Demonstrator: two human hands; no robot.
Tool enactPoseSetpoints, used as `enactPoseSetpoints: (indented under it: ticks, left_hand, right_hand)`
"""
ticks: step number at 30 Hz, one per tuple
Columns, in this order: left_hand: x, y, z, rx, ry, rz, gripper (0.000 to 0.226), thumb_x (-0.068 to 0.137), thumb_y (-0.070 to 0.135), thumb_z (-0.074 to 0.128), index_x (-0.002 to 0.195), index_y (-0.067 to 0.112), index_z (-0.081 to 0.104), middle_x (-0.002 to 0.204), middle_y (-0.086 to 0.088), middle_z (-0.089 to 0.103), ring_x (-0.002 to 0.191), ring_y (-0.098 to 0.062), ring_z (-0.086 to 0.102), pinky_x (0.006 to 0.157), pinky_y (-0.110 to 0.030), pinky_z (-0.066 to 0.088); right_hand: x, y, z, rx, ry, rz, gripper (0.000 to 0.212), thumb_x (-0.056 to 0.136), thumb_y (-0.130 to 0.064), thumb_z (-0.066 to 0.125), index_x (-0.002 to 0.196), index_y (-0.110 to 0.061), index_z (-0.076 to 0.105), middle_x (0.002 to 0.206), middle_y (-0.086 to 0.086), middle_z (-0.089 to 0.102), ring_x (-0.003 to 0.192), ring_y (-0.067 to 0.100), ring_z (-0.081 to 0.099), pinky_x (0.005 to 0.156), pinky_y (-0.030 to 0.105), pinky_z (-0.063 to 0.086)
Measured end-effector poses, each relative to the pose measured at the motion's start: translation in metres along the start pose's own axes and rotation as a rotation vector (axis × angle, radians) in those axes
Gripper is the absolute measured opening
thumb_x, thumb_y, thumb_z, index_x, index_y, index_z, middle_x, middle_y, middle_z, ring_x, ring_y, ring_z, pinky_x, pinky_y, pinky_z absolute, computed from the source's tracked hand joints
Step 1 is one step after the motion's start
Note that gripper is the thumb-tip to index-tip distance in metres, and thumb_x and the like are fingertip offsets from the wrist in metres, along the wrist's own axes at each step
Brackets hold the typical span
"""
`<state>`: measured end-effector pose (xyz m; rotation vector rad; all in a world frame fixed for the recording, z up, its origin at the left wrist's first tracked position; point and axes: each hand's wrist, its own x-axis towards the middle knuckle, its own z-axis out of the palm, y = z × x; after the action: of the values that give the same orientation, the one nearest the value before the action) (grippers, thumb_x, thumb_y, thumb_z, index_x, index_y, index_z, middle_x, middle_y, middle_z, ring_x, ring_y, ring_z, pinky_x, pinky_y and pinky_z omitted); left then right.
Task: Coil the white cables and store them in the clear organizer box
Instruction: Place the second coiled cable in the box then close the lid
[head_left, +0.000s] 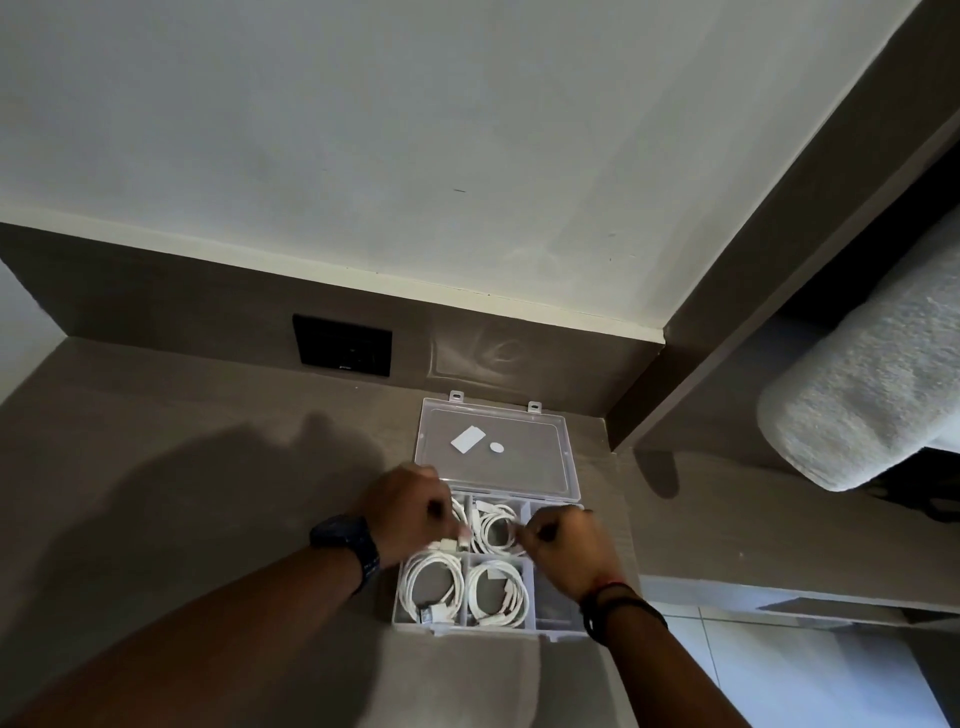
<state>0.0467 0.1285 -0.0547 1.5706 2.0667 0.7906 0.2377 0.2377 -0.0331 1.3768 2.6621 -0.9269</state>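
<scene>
The brown desk (197, 467) carries one clear organizer box (558, 626), set toward the far right corner near the wall, its lid (519, 431) thrown open and lying flat on the far side. One black wall socket (342, 345) sits on the upstand to the left of the box, and one rolled grey towel (862, 384) lies on a shelf at the right.

The box looks to have six compartments, in two rows of three. Judging by what shows, the job is well along: four compartments hold white cable. Coiled cables lie in the near-left (434, 584), near-middle (497, 592) and far-middle (496, 527) compartments, and a fourth cable (457, 543) is at the far-left compartment under the left hand. The two right compartments look empty, though the right hand covers part of them. No loose cable shows on the desk.

The left hand (410, 506) has its grip closed on the fourth cable's connector end, seemingly tucking it in. The right hand (563, 540) is curled over the box's right side; whether its grip pinches the far-middle coil I cannot tell.

Two white stickers (467, 438) show on the lid.
</scene>
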Motion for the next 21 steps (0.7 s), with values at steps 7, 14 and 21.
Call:
enactPoseSetpoints:
  ticks: [7, 14, 21]
  left_hand:
    - [0.056, -0.024, 0.010, -0.462, 0.124, -0.587, 0.070, 0.065, 0.019, 0.083, 0.123, 0.007, 0.045, 0.122, -0.017, 0.061, 0.106, -0.033, 0.060, 0.094, -0.044, 0.049]
    - [0.081, -0.039, 0.005, -0.548, 0.125, -0.661, 0.056, 0.052, -0.005, 0.085, 0.099, 0.009, 0.058, 0.104, -0.019, 0.068, 0.089, -0.029, 0.064, 0.082, -0.043, 0.056]
    - [0.068, -0.001, -0.034, -0.401, 0.244, -0.339, 0.036, 0.058, 0.001, 0.083, 0.066, 0.020, 0.053, 0.076, -0.003, 0.065, 0.069, -0.021, 0.060, 0.067, -0.030, 0.051]
  right_hand:
    - [0.047, 0.007, -0.002, 0.143, 0.289, 0.306, 0.045, 0.087, -0.033, 0.063, 0.125, -0.012, 0.052, 0.131, 0.015, 0.054, 0.114, 0.034, 0.054, 0.097, 0.044, 0.047]
    - [0.086, 0.013, -0.008, 0.399, 0.234, 0.436, 0.090, 0.074, -0.028, 0.078, 0.143, -0.020, 0.020, 0.140, 0.016, 0.048, 0.122, 0.038, 0.051, 0.101, 0.054, 0.043]
    - [0.064, 0.009, -0.048, 0.490, 0.408, 0.125, 0.084, 0.071, -0.016, 0.081, 0.139, -0.024, 0.031, 0.128, 0.005, 0.054, 0.117, 0.024, 0.051, 0.097, 0.040, 0.044]
